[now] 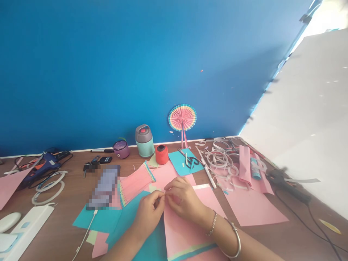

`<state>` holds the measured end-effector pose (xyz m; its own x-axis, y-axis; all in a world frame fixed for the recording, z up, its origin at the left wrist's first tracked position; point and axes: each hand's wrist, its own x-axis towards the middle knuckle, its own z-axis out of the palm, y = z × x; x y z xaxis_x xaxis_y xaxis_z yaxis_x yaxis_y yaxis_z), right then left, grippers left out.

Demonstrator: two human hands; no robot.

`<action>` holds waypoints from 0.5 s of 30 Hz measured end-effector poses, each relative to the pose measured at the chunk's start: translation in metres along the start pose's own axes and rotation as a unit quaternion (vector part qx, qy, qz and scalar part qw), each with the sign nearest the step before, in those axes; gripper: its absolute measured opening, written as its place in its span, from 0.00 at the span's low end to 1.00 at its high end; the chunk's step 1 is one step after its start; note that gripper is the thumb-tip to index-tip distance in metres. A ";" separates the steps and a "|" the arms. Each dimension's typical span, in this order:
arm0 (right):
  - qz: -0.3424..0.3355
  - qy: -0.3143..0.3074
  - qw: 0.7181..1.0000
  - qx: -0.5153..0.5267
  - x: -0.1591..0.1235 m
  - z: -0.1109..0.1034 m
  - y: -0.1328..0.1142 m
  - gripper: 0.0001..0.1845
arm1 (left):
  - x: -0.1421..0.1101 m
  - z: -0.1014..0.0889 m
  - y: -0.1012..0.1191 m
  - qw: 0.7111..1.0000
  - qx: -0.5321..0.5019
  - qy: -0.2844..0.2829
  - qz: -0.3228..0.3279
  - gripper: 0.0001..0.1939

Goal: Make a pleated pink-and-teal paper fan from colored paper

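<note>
The left hand (150, 208) and the right hand (185, 199) meet fingertip to fingertip, both in a pinch; whatever they may be grasping is too small or hidden to tell. They are over the upper left edge of a pink paper sheet with green and blue bands near its lower edge (185, 228), which lies on the worktop (72, 185), its right part partly under the right forearm. A large teal paper sheet (127, 219) spreads beneath the left forearm.

The fingers could slip on so small a hold, leaving a crooked edge or crease. The silver bangle (237, 241) could catch and crumple the banded sheet as the forearm shifts, and the loose, overlapping papers could slide if dragged.

Counting outward: one pleated pink paper strip with blue and yellow ends (138, 183), one phone, its screen blurred (104, 185), one red spool-like object (162, 155), one mint-green flask with a grey lid (145, 145), one purple cup (121, 149), one pair of dark-handled scissors (193, 161) on a blue paper piece (176, 162), one white pen (208, 174), and one round pleated pink fan (182, 117) upright against the wall. Two glue guns lie at the sides, one blue (48, 165), one black (292, 188). The curled white strips (217, 158) tangle too much to count.
</note>
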<state>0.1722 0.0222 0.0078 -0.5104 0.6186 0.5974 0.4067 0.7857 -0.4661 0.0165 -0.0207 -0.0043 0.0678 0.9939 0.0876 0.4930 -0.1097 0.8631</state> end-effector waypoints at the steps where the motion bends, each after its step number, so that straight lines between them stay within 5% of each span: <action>1: 0.003 0.005 1.000 0.003 0.000 0.000 0.000 0.07 | 0.000 0.000 0.000 1.000 -0.001 0.000 0.001 0.12; 10: 0.016 -0.006 1.000 0.002 0.000 -0.001 -0.002 0.07 | -0.001 0.002 -0.004 1.000 -0.007 0.002 0.000 0.12; 15: 0.133 0.060 0.980 0.133 0.006 -0.004 0.009 0.06 | 0.002 -0.002 0.003 0.998 -0.058 0.007 -0.038 0.13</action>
<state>0.1759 0.0329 0.0097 -0.3131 0.8096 0.4965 0.2941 0.5797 -0.7599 0.0164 -0.0191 -0.0008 0.0212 0.9994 0.0266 0.3927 -0.0328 0.9191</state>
